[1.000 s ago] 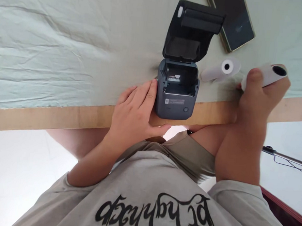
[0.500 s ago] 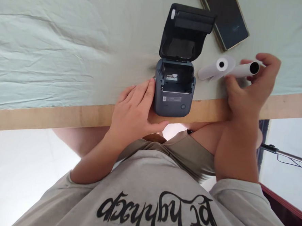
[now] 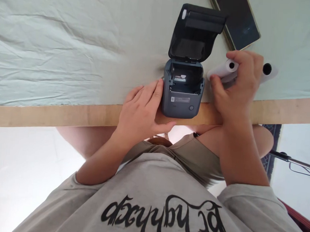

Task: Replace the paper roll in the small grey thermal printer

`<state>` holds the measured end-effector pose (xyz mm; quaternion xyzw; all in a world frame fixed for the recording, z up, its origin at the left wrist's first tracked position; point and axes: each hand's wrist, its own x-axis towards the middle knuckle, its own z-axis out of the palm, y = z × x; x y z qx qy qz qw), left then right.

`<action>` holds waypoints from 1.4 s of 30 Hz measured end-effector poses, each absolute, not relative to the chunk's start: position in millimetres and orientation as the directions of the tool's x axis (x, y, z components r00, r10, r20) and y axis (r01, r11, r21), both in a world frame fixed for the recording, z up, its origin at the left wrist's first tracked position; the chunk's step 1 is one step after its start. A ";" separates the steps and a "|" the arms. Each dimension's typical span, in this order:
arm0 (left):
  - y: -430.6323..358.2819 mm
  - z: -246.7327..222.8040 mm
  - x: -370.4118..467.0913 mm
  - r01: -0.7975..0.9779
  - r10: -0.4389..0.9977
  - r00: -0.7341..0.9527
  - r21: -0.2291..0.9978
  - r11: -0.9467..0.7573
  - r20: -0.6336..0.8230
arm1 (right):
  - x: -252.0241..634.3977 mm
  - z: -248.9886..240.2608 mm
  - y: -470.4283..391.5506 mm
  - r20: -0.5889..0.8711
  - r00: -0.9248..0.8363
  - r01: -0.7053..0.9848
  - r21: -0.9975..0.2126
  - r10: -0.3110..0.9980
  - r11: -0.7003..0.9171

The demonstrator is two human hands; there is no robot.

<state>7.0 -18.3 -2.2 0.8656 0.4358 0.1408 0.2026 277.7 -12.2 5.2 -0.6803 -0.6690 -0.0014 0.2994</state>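
A small dark label printer (image 3: 183, 105) stands at the table's front edge with its black lid (image 3: 191, 44) raised, its paper bay holding no roll. Flat against the printer's left side lies my left hand (image 3: 142, 110), fingers stretched out and thumb apart along the edge. My right hand (image 3: 237, 86) has thumb and fingers around a white paper roll (image 3: 222, 69) with a narrow core, just right of the printer. Behind that hand, a second white roll (image 3: 272, 71) with a wider dark core is partly hidden.
A dark phone (image 3: 240, 25) lies at the back right, close to the raised lid. Pale green cloth (image 3: 77, 48) covers the table, with a bare wooden strip (image 3: 52, 118) along its front. A metal pole (image 3: 296, 162) with a cable is at the lower right.
My right hand has moved left from the wide-cored roll onto the narrow-cored one. My left hand stays beside the printer. The whole view has shifted slightly.
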 end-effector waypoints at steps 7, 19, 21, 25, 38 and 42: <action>-17.8 -2.4 7.2 0.694 0.812 0.580 0.480 -0.536 0.068 | 284.9 -8.2 -23.9 0.517 0.089 0.909 -0.392 0.851 0.143; -18.6 -2.2 7.4 0.714 0.820 0.570 0.462 -0.527 0.055 | 272.3 22.3 -28.1 0.444 0.000 0.681 -0.656 0.896 0.325; -18.7 -2.2 7.1 0.710 0.816 0.576 0.461 -0.531 0.052 | 264.7 31.6 -24.4 0.474 -0.011 0.681 -0.641 0.880 0.354; -18.8 -2.0 6.9 0.716 0.820 0.572 0.465 -0.521 0.038 | 242.2 50.3 -12.1 0.378 -0.061 0.790 -0.548 0.924 0.276; -18.9 0.2 6.6 0.715 0.815 0.580 0.466 -0.521 0.022 | 229.8 49.9 9.7 0.245 -0.190 0.864 -0.417 0.951 0.280; -19.8 -5.0 5.8 0.691 0.804 0.589 0.463 -0.556 0.086 | 235.3 40.8 7.4 0.393 -0.228 0.795 -0.453 0.891 0.404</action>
